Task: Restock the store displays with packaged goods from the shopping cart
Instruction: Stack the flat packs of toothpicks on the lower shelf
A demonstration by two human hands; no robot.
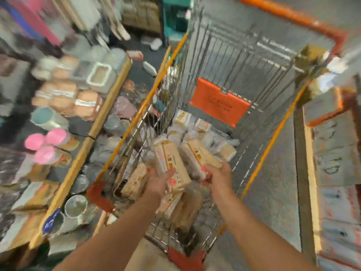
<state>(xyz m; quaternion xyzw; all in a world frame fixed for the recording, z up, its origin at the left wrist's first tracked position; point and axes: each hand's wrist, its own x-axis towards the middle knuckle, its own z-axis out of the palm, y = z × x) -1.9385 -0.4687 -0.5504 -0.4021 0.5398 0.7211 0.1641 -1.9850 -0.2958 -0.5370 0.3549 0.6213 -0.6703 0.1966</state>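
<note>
- The left hand (159, 182) holds one beige package (175, 169) over the shopping cart (230, 79); its thumb lies curled on the front of the package.
- The right hand (218, 176) grips a second beige package (199, 157), its fingers closed around the lower end.
- The two packages are just beside each other, both tilted.
- More packages (197, 132) lie in the cart's basket below the hands.
- A shelf (109, 98) with blurred jars stands left of the cart.
</note>
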